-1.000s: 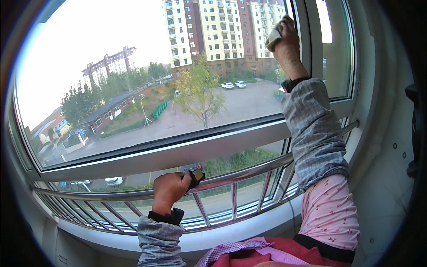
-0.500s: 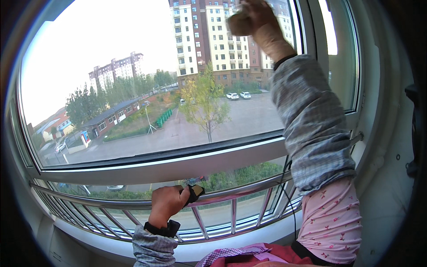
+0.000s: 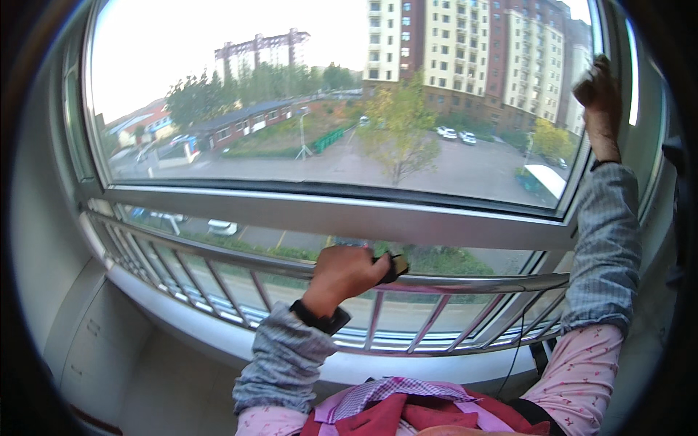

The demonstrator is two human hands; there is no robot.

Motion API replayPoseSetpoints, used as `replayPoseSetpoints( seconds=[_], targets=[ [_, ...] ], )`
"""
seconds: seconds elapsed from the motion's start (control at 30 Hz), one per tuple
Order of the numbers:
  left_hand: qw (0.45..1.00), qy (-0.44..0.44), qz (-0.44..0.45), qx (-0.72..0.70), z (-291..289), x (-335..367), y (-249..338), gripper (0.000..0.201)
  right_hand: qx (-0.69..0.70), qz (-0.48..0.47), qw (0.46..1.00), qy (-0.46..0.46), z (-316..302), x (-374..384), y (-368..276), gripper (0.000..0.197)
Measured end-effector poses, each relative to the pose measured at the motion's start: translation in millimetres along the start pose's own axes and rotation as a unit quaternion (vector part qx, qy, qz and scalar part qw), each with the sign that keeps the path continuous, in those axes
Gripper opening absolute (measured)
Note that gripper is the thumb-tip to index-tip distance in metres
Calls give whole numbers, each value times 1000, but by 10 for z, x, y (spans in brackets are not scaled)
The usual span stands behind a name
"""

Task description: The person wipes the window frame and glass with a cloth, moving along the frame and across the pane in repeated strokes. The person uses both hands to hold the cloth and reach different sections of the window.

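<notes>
My left hand is closed round the shiny metal railing below the window. A black strap with a tan patch shows at its thumb and fingers, and a black band circles the wrist. High at the right, my raised right hand is by the right side of the window pane, near its upright frame. The fingers are curled, with a small dark brownish thing at them that is too blurred to name. Whether it touches the glass or the frame, I cannot tell.
A wide grey frame rail runs under the pane, above the railing's bars. A thin black cable hangs at the right end of the railing. The white sill lies beneath. Outside are buildings, trees and parked cars.
My right hand has moved right and down, from over the pane to beside its right frame. The view has turned, while my left hand stays on the railing.
</notes>
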State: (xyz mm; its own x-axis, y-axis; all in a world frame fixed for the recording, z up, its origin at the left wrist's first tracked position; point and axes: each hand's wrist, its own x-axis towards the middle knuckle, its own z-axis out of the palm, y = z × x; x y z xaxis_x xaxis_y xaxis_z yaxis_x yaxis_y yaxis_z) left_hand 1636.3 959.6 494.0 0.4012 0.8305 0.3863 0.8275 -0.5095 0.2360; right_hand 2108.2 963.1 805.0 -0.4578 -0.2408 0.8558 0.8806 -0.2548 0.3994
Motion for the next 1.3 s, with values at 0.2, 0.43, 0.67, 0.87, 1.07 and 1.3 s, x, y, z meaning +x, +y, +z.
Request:
replayPoseSetpoints(
  seconds=[0.2, 0.43, 0.67, 0.87, 1.07, 1.3],
  targets=[
    [1000, -9, 3, -30, -40, -8, -41, 59, 600, 417, 681, 43, -42, -24, -1050, 34],
    [999, -4, 16, -45, -68, -53, -93, 57, 247, -128, 945, -174, -619, -288, -2992, 52],
    [997, 28, 2, -76, -34, -102, -154, 58, 466, 154, 797, -351, -1089, -908, -2230, 51],
    [996, 27, -8, -80, -2, -93, -207, 56, 160, 12, 969, -189, -788, -1966, -859, 51],
    [995, 19, -5, -99, -30, -108, -218, 54, 392, 370, 824, -174, -267, -2067, -1084, 54],
    [991, 80, 23, -106, 42, -141, -253, 56, 319, -24, 897, -304, -941, -1039, -3282, 49]
  ],
)
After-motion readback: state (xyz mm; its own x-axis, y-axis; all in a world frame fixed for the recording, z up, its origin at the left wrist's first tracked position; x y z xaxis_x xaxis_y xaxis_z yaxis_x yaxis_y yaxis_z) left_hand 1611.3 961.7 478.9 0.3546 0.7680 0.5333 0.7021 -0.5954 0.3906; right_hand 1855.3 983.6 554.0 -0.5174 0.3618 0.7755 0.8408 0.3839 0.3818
